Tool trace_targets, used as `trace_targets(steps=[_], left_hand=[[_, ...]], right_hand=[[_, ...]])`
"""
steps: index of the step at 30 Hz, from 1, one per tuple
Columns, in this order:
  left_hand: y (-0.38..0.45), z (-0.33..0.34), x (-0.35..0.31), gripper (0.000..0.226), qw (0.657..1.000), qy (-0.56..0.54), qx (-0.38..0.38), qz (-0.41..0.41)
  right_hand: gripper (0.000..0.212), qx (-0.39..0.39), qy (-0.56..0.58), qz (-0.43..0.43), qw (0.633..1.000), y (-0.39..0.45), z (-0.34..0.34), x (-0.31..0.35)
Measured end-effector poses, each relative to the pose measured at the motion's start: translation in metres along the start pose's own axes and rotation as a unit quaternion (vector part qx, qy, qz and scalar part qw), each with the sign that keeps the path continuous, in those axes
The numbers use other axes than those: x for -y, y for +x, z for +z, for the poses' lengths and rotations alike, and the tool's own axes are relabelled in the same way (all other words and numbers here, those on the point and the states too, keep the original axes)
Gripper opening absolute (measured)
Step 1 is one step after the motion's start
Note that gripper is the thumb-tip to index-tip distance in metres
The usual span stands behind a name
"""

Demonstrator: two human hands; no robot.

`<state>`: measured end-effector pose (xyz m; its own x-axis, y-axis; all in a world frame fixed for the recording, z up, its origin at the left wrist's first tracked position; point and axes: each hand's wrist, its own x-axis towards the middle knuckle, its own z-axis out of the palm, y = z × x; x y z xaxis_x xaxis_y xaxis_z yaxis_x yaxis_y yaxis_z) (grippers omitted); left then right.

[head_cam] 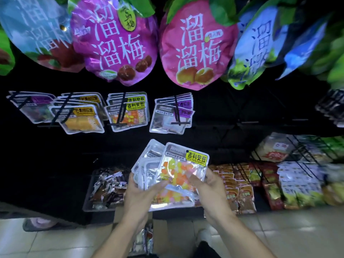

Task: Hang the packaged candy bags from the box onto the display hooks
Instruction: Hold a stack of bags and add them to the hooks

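My left hand grips a fanned stack of silver candy bags from below. My right hand pinches the front bag, a clear pouch of yellow, orange and pink candies with a yellow label. Above, the display hooks hold rows of similar bags: the same yellow-label kind in the middle, mango-coloured ones to the left, purple-label ones to the right. The cardboard box sits on the floor between my forearms, with more bags inside.
Large pink, purple and blue plum bags hang overhead. A tray of silver packets stands low left, and red and yellow snack packs fill the low right shelf. Bare dark hooks run right of the purple bags. Pale tiled floor lies below.
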<state>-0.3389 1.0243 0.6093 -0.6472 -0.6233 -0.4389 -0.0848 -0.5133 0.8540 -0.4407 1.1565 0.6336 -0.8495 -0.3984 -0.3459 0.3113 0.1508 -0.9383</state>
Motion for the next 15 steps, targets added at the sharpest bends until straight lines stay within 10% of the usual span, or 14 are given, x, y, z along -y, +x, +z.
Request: trace_targets(steps=[8,15], left_hand=[[-0.014,0.076,0.017,0.094,1.0,-0.013,0.017,0.008],[-0.025,0.134,0.046,0.097,0.998,-0.055,-0.031,-0.013]], right_hand=[[0.02,-0.116,0.076,-0.063,0.988,0.031,-0.108,0.028],[0.018,0.026,-0.023,-0.142,0.989,0.086,-0.163,0.07]])
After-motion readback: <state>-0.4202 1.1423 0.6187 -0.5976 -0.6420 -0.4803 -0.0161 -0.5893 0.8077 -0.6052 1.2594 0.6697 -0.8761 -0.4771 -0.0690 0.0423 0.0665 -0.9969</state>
